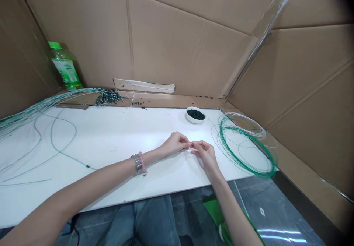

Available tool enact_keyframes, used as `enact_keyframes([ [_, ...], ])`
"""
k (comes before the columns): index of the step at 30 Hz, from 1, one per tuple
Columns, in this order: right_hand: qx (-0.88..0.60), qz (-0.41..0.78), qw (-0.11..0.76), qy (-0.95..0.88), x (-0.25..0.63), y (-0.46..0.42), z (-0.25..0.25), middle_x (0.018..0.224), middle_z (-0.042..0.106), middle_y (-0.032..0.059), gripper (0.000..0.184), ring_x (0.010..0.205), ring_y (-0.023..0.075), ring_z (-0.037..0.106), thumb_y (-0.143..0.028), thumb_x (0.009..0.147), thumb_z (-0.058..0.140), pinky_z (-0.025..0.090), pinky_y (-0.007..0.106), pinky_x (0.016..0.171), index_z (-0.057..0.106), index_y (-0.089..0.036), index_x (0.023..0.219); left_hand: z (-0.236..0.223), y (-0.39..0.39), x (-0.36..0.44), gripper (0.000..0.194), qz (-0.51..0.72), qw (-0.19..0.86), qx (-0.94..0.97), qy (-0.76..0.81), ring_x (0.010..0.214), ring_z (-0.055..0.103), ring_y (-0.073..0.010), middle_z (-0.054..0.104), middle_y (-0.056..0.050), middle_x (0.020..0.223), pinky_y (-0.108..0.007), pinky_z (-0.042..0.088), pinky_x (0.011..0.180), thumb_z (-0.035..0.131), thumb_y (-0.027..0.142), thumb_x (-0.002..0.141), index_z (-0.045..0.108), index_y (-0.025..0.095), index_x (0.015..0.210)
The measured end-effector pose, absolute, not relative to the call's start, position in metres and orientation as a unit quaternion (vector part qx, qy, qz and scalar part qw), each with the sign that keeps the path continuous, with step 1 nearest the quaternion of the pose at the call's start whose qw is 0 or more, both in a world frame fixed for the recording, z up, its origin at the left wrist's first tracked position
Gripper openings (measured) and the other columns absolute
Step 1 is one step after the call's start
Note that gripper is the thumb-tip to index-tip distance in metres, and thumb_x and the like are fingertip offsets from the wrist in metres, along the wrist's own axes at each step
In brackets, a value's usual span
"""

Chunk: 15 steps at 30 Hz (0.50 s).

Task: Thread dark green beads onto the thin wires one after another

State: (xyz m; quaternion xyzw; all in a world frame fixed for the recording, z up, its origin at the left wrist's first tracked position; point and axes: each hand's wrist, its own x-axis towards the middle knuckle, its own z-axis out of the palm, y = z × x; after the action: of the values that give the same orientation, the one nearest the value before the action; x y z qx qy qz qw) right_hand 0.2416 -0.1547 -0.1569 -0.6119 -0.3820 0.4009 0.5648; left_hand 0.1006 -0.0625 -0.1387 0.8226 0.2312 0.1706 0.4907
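My left hand and my right hand meet fingertip to fingertip over the white table, both pinched shut on something small between them, too small to name. A thin green wire runs from that spot toward the coil of green and clear wire lying to the right. Just beyond my hands stands a small white bowl of dark beads. A watch and a pink bead bracelet sit on my left wrist.
Long green wires lie looped across the left of the table, their beaded ends bunched at the back. A green-capped bottle stands in the far left corner. Cardboard walls enclose the table at back and right.
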Motion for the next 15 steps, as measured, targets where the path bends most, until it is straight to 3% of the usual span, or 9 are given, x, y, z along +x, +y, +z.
enact_keyframes([
  [12,-0.663,0.348,0.516,-0.416,0.240,-0.153,-0.156,0.098,0.062,0.0047,0.023,0.083,0.0138,0.062,-0.032,0.090,0.057,0.055,0.030,0.071,0.059,-0.012,0.103,-0.126,-0.057,0.096,0.038,0.114,0.453,0.862,0.195,0.063,0.057,-0.0114,0.062,-0.002,0.072,-0.025,0.047,0.060,0.050,0.044,0.090,0.064,0.010,0.083],
  [15,-0.691,0.301,0.498,-0.429,0.246,-0.157,-0.156,0.100,0.062,0.0052,0.024,0.086,0.0149,0.062,-0.032,0.090,0.056,0.054,0.032,0.074,0.059,-0.012,0.103,-0.102,-0.043,0.065,0.041,0.092,0.407,0.884,0.211,0.076,0.061,-0.0156,0.069,-0.006,0.087,-0.025,0.044,0.068,0.051,0.048,0.087,0.068,0.011,0.087],
])
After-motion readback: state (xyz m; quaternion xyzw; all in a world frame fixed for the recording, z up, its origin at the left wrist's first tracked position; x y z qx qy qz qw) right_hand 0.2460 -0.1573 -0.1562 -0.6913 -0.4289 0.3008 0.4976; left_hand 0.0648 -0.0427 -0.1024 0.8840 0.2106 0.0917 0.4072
